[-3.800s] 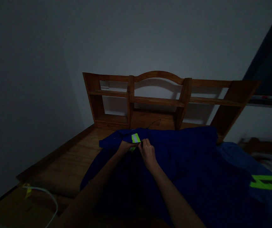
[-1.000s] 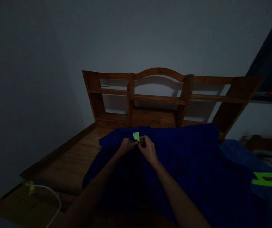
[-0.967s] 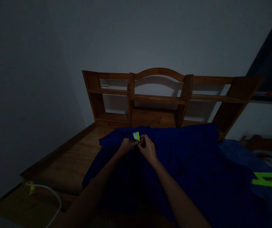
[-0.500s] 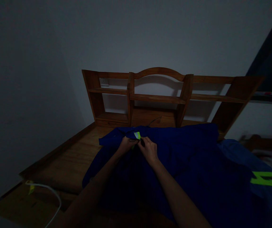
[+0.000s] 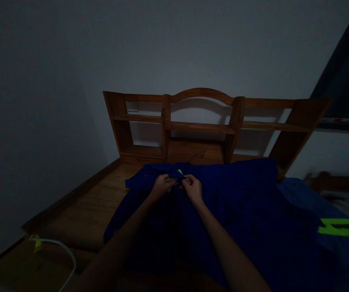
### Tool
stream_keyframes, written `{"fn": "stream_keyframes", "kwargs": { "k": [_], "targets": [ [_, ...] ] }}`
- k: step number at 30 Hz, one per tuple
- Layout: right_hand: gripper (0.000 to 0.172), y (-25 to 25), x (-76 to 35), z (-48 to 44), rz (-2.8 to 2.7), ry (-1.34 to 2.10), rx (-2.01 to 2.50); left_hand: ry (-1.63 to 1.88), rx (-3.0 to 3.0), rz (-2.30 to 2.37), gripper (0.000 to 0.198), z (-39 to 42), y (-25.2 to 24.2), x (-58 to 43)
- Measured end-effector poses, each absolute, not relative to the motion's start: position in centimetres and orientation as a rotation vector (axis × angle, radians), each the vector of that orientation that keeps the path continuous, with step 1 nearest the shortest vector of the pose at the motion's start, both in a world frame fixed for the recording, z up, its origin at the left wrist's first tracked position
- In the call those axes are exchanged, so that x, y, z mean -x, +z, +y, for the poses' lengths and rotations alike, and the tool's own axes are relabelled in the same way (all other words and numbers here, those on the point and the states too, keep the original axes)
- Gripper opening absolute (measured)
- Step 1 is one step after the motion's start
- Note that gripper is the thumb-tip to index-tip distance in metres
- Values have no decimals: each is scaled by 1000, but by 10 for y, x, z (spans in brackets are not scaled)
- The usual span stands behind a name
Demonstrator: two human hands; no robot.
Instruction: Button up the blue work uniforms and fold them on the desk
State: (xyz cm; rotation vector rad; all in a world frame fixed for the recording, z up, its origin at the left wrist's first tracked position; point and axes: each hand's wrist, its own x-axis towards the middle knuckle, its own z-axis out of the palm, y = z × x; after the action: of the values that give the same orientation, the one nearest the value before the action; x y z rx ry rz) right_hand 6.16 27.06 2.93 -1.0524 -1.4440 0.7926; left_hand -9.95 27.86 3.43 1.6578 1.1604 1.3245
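A dark blue garment point(image 5: 235, 194) is spread over the wooden desk, its lower part sunk in shadow. Near its upper edge, my left hand point(image 5: 162, 185) pinches a fold of the cloth. Just to the right, my right hand point(image 5: 192, 187) grips the same fold between thumb and fingers, a small gap from the left. Between the hands shows a small yellow-green strip point(image 5: 180, 172) on the fabric. Dim light hides the exact part of the garment held.
Behind the garment stands a wooden shelf unit point(image 5: 200, 126) against the wall. The bare desktop point(image 5: 92, 207) shows at left, with a white cable point(image 5: 66, 247) below. At right lies a lighter blue cloth point(image 5: 302, 194) with a yellow-green reflective band point(image 5: 332, 231).
The fold between my hands has turned, so less of the yellow-green strip shows. My right hand's fingers have shifted on the cloth. The view has moved slightly.
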Motion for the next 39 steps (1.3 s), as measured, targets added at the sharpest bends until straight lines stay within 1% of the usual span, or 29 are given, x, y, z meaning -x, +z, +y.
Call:
{"fn": "stream_keyframes", "kwargs": {
  "k": [3, 6, 10, 12, 17, 21, 25, 28, 30, 33, 35, 36, 38, 39],
  "targets": [
    [19, 26, -58, 271, -1399, 858, 974, 1344, -1594, 1158, 36, 280, 33, 99],
    [23, 33, -56, 266, -1387, 875, 879, 1291, -1706, 1188, 35, 279, 34, 99],
    [38, 58, -63, 252, -1389, 821, 698, 1258, -1965, 1160, 40, 270, 40, 95],
    [43, 72, -70, 246, -1410, 706, 669, 1260, -2039, 1206, 36, 266, 44, 93],
    [40, 94, -90, 242, -1463, 305, 838, 1275, -2088, 1350, 26, 264, 50, 95],
    [35, 99, -105, 244, -1595, 170, 955, 1409, -2160, 1552, 25, 262, 60, 100],
    [35, 82, -116, 239, -1862, 83, 956, 1553, -2219, 1635, 22, 262, 66, 102],
    [38, 61, -125, 241, -1878, 45, 1001, 1518, -2344, 1561, 20, 265, 58, 101],
    [39, 52, -130, 245, -1866, 27, 1015, 1438, -2413, 1451, 26, 267, 50, 99],
    [42, 50, -137, 252, -1934, 5, 959, 1302, -2456, 1344, 45, 269, 41, 94],
    [44, 52, -142, 255, -1976, 2, 920, 1235, -2447, 1362, 48, 270, 43, 86],
    [45, 53, -144, 255, -1983, -2, 913, 1204, -2430, 1400, 44, 271, 47, 80],
    [42, 55, -147, 255, -1972, -20, 922, 1161, -2352, 1485, 25, 271, 57, 65],
    [40, 55, -148, 254, -1967, -33, 931, 1158, -2294, 1520, 22, 271, 62, 57]
  ]
}}
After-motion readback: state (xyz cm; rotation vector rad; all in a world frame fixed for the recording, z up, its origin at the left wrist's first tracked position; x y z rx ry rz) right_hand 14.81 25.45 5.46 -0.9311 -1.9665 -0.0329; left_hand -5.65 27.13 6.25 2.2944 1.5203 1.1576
